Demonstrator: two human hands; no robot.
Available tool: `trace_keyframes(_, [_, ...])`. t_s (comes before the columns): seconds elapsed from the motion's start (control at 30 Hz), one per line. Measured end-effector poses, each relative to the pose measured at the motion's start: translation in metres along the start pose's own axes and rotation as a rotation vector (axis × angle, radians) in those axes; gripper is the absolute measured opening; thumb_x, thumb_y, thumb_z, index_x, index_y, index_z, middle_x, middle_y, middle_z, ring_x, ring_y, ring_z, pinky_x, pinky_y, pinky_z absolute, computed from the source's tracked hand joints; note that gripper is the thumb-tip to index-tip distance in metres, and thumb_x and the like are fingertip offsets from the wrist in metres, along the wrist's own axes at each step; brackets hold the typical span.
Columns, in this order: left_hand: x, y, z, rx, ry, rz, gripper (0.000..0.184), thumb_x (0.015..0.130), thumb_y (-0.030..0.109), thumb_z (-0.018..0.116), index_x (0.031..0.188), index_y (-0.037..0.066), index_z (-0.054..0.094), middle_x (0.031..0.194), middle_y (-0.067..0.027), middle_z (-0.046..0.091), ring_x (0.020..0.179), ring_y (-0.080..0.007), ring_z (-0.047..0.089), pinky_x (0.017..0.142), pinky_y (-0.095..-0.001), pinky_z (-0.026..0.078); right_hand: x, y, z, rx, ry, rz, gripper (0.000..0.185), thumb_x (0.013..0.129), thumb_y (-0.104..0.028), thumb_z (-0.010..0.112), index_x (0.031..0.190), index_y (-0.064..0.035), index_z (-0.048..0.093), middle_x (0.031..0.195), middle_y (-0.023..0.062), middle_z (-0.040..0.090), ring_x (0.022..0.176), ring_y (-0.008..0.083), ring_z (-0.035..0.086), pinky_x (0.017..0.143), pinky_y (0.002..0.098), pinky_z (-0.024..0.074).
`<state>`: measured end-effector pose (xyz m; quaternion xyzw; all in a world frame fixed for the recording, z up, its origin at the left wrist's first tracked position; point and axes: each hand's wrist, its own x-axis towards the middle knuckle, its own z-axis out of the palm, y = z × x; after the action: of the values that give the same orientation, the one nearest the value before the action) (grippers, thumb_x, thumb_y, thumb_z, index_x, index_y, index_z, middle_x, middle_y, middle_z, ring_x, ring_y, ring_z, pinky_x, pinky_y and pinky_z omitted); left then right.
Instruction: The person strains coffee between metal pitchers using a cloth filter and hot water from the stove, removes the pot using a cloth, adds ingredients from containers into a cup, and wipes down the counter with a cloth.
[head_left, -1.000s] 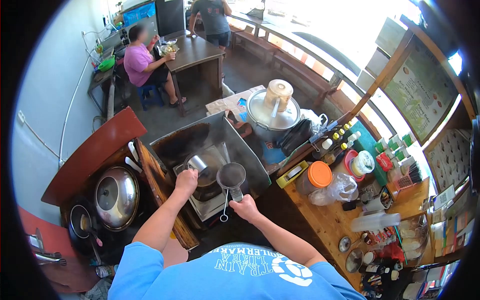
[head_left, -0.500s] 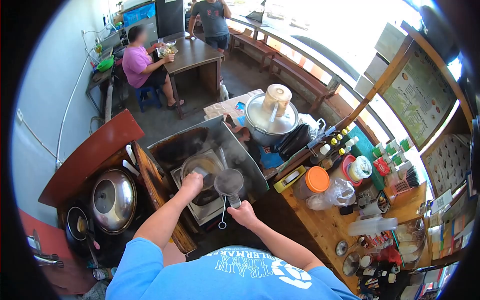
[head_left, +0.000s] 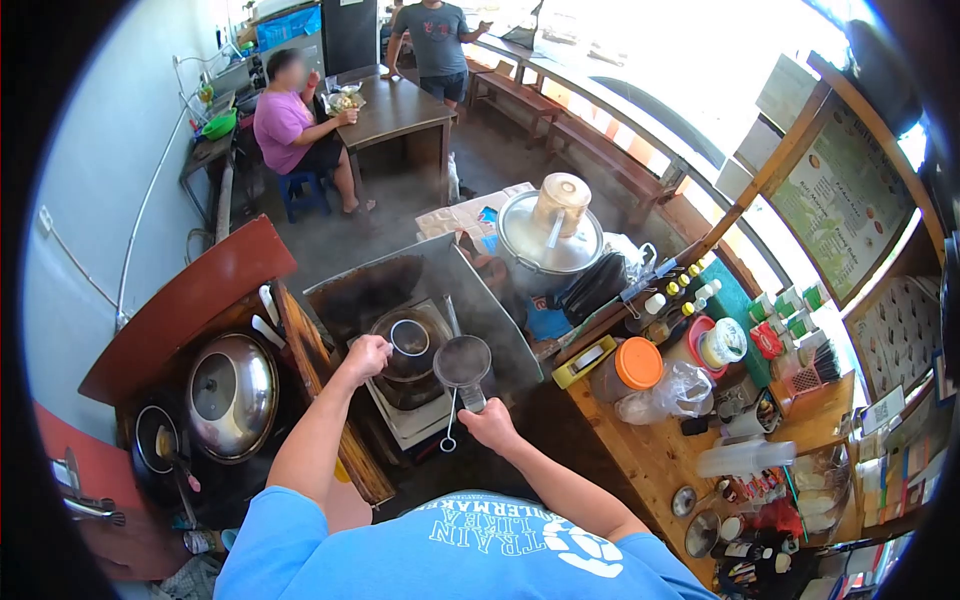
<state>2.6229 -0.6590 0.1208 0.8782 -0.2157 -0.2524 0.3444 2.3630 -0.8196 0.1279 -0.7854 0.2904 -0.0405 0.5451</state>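
My left hand [head_left: 370, 357] is closed on the side of a small cup [head_left: 409, 324] with a bright round rim. The cup is over a dark round pan [head_left: 403, 392] on a white stove [head_left: 425, 425]. My right hand [head_left: 490, 424] grips the handle of a round, grey, mesh-like strainer [head_left: 462, 361], just right of the pan. Beside that handle hangs a thin metal rod with a ring end [head_left: 448, 443]. Steam blurs the stove area, and the pan's contents cannot be made out.
Metal shields [head_left: 490, 285] edge the stove. A lidded pot [head_left: 548, 250] stands behind, a domed wok lid [head_left: 232, 398] at left. The wooden counter [head_left: 640, 450] at right carries jars, bottles and bags. Two people are at a brown table [head_left: 400, 108] farther back.
My left hand has shifted slightly left and the cup has turned, so its round rim now faces up. My right hand and the strainer stay nearly in place. The standing person's arm has lowered outward.
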Motion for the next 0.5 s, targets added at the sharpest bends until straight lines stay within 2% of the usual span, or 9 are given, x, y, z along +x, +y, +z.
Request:
trace_keyframes(0.1, [-0.013,-0.001,-0.012,-0.265,0.001,0.069,0.024,0.094,0.021,0.060,0.081,0.002,0.066,0.064,-0.0042,0.062,0.055,-0.0126,0.056,0.050,-0.0299,0.044,0.006,0.005,0.003,-0.013,0.014,-0.005,0.040,0.075,-0.027,0.067,0.069,0.0123,0.059,0.059,0.0273,0.059,0.062,0.0372,0.068,0.060,0.0468,0.0507])
trace_keyframes(0.17, [-0.023,0.008,-0.020,-0.277,0.017,0.106,0.024,0.095,0.020,0.060,0.081,0.002,0.066,0.063,-0.0040,0.061,0.055,-0.0122,0.055,0.050,-0.0297,0.043,0.014,0.016,0.010,-0.024,0.039,-0.034,0.029,0.075,-0.021,0.067,0.062,0.0041,0.063,0.055,0.0095,0.061,0.050,0.0189,0.060,0.051,0.0372,0.0471])
trace_keyframes(0.27, [-0.046,0.038,-0.031,-0.264,0.040,0.133,0.023,0.095,0.019,0.059,0.082,0.002,0.064,0.063,-0.0036,0.060,0.055,-0.0114,0.055,0.052,-0.0294,0.043,0.014,0.007,0.008,-0.018,0.015,0.008,0.028,0.075,-0.021,0.067,0.062,0.0043,0.063,0.055,0.0097,0.061,0.050,0.0188,0.059,0.051,0.0374,0.0468])
trace_keyframes(0.3, [-0.052,0.045,-0.032,-0.235,0.074,0.174,0.023,0.096,0.018,0.058,0.082,0.001,0.063,0.063,-0.0034,0.060,0.056,-0.0109,0.055,0.053,-0.0293,0.043,0.013,0.001,0.007,-0.019,-0.008,0.028,0.042,0.073,-0.028,0.069,0.068,0.0127,0.060,0.061,0.0278,0.060,0.066,0.0378,0.069,0.064,0.0466,0.0523])
trace_keyframes(0.33, [-0.057,0.056,-0.035,-0.206,0.112,0.218,0.023,0.096,0.018,0.058,0.082,0.001,0.063,0.063,-0.0032,0.060,0.057,-0.0104,0.055,0.054,-0.0293,0.044,0.013,-0.006,0.004,-0.017,-0.011,0.030,0.042,0.073,-0.028,0.069,0.068,0.0127,0.060,0.061,0.0278,0.060,0.066,0.0378,0.069,0.064,0.0466,0.0523])
trace_keyframes(0.37, [-0.066,0.069,-0.037,-0.184,0.126,0.231,0.020,0.095,0.016,0.060,0.086,-0.001,0.063,0.064,-0.0077,0.062,0.059,-0.0150,0.059,0.057,-0.0323,0.046,0.011,-0.012,0.003,-0.010,-0.026,0.039,0.042,0.073,-0.028,0.069,0.069,0.0128,0.061,0.062,0.0280,0.061,0.067,0.0379,0.069,0.065,0.0465,0.0526])
trace_keyframes(0.4, [-0.072,0.074,-0.034,-0.182,0.124,0.229,0.020,0.095,0.016,0.060,0.086,-0.001,0.063,0.064,-0.0077,0.062,0.059,-0.0150,0.059,0.057,-0.0323,0.046,0.009,-0.014,0.004,-0.002,-0.037,0.047,0.042,0.073,-0.029,0.069,0.070,0.0130,0.062,0.063,0.0282,0.062,0.068,0.0380,0.070,0.066,0.0464,0.0529])
trace_keyframes(0.47, [-0.079,0.085,-0.030,-0.122,0.225,0.366,0.016,0.093,0.014,0.062,0.089,-0.001,0.064,0.067,-0.0146,0.063,0.061,-0.0231,0.063,0.059,-0.0364,0.047,0.012,-0.008,0.009,-0.090,-0.020,0.073,0.043,0.073,-0.030,0.069,0.072,0.0126,0.063,0.066,0.0288,0.063,0.071,0.0387,0.070,0.068,0.0464,0.0531])
trace_keyframes(0.5, [-0.086,0.092,-0.028,-0.107,0.244,0.386,0.013,0.091,0.013,0.063,0.091,-0.001,0.064,0.071,-0.0205,0.063,0.065,-0.0325,0.064,0.062,-0.0402,0.048,0.013,-0.007,0.009,-0.091,-0.003,0.057,0.039,0.073,-0.028,0.069,0.069,0.0103,0.063,0.061,0.0223,0.062,0.062,0.0317,0.066,0.062,0.0438,0.0511])
